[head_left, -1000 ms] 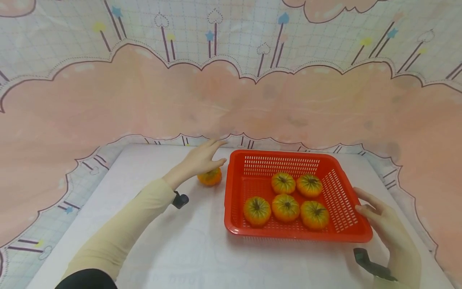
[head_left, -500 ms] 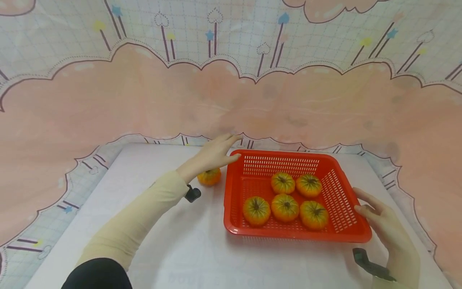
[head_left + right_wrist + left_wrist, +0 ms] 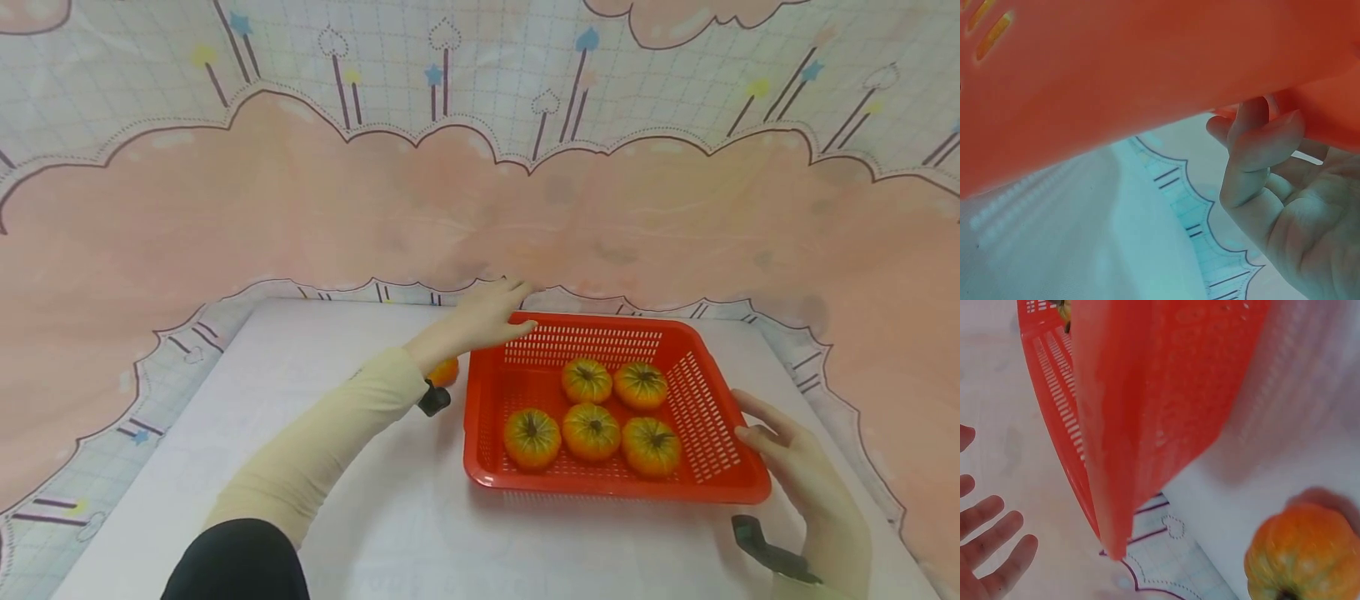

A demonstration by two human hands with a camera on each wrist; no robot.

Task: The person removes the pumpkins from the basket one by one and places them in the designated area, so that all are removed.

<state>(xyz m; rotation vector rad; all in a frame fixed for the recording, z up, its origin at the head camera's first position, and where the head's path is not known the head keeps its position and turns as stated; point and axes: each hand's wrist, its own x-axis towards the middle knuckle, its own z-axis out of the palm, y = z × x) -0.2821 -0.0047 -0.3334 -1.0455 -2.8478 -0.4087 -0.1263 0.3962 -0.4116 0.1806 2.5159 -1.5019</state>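
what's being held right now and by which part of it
The basket, by its right rim, in the right hand; the left hand holds nothing.

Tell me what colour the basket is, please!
The basket is red; the head view shows it best.

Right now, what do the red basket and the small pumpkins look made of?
Red basket: likely moulded plastic, semi-gloss; one-colour walls, regular slots, highlights along the rim.
Small pumpkins: smooth, faintly shiny ribbed skin, mottled orange and green; could be real or painted imitations, can't tell which.
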